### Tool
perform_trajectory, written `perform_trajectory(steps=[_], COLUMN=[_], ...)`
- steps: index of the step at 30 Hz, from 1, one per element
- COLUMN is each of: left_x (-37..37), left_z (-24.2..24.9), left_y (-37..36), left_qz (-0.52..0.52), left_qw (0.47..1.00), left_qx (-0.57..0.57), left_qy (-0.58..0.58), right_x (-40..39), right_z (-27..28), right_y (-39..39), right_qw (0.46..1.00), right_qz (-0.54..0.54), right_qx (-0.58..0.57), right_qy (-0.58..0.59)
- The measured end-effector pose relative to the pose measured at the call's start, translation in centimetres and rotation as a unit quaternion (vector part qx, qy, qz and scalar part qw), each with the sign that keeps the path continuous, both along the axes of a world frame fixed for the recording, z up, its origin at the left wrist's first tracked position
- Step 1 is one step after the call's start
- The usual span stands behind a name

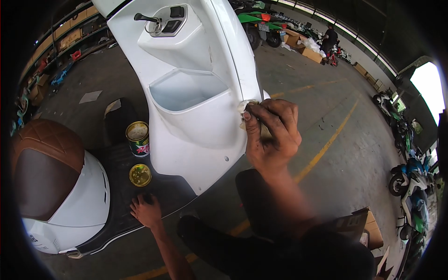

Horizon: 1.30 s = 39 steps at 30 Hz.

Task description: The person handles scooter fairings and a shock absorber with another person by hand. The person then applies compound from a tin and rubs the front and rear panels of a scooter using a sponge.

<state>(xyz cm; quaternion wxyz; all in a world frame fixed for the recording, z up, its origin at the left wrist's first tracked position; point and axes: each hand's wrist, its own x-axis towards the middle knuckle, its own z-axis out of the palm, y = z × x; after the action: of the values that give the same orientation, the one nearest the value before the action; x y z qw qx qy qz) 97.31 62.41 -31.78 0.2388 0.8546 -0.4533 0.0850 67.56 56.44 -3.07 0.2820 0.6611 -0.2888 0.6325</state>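
Note:
A white scooter's front leg shield [196, 126] stands in the middle of the head view, with an open storage pocket [186, 91]. My right hand [275, 133] is pinched around a small, soiled off-white cloth [245, 108], most of it hidden by my fingers. The cloth touches the right edge of the shield. On the scooter's black footboard [175, 186] my left hand [146, 211] rests with its fingers apart, holding nothing visible. Ahead of that hand lies a round yellow lid [140, 175], and behind the lid stands an open tin [138, 138].
The scooter's brown seat [51, 140] is at left, and a key [145, 18] sits in the ignition. A cardboard box [361, 226] stands low at right. Motorcycles [413, 191] line the right side. A person [330, 39] is far back.

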Motion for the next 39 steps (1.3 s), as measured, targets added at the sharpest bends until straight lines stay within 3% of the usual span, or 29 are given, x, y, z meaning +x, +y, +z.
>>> perform_trajectory(steps=[5,9,13,17,29,34,39], left_x=[-0.4,-0.1,-0.2,0.0,-0.4,0.0,-0.2], left_z=[-0.2,0.2,0.2,-0.3,0.6,-1.1,0.3], left_y=[0.0,0.1,-0.1,0.1,-0.1,-0.4,0.0], left_qz=[0.006,0.003,0.004,0.009,0.005,0.019,0.018], left_qw=[1.0,1.0,1.0,0.999,1.0,0.998,0.999], left_qx=[0.015,0.006,0.011,-0.007,0.008,-0.025,0.033], left_qy=[-0.002,-0.005,0.007,-0.046,0.008,-0.06,0.004], right_x=[1.1,-0.2,1.0,0.4,0.4,1.1,0.3], right_z=[2.4,-0.4,2.2,0.8,0.7,2.1,0.8], right_y=[-0.9,-0.1,-1.2,-0.5,-0.6,-1.4,-0.7], right_qw=[1.0,1.0,0.999,1.0,1.0,0.999,1.0], right_qz=[-0.007,0.003,0.015,0.014,0.013,0.018,0.021], right_qx=[-0.03,-0.001,-0.033,-0.013,-0.016,-0.044,0.0], right_qy=[0.001,0.006,-0.013,-0.01,-0.005,-0.014,-0.011])
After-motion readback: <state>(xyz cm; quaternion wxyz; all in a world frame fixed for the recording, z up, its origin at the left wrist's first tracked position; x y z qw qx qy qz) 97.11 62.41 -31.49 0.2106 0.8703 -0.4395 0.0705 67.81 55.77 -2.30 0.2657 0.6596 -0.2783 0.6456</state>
